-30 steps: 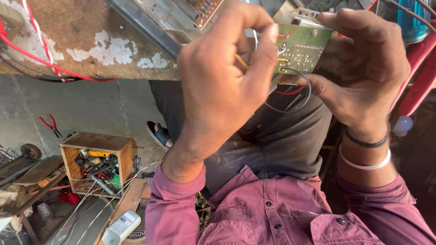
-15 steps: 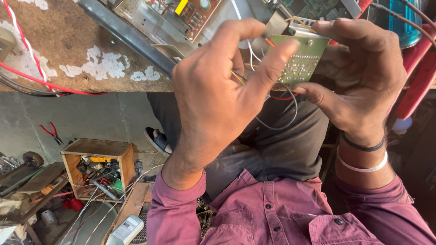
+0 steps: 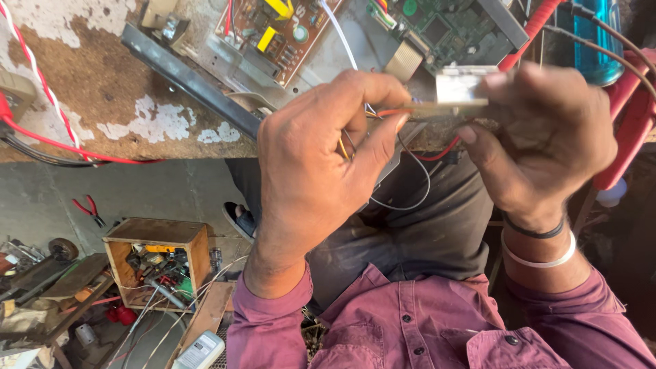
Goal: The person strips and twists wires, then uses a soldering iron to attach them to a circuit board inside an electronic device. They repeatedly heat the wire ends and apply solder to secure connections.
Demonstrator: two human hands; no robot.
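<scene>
My left hand (image 3: 318, 160) and my right hand (image 3: 540, 140) pinch a small circuit board (image 3: 444, 108) between them, just in front of the workbench edge. The board is turned edge-on to the camera, so only its thin side and a metal box-shaped part on top show. Red, black, grey and yellow wires (image 3: 410, 184) hang from it in loops over my lap. My left thumb and fingers grip its left end, my right fingers its right end.
On the worn bench (image 3: 102, 89) lies a metal chassis with a brown circuit board (image 3: 270, 31) and a green circuit board (image 3: 444, 27). A red tool handle (image 3: 629, 130) and blue bottle (image 3: 598, 37) sit right. On the floor: a wooden box of parts (image 3: 160, 263), red pliers (image 3: 87, 208).
The small board has been tipped from showing its green face to lying edge-on. Both hands moved lower in view as my head tilted toward the bench.
</scene>
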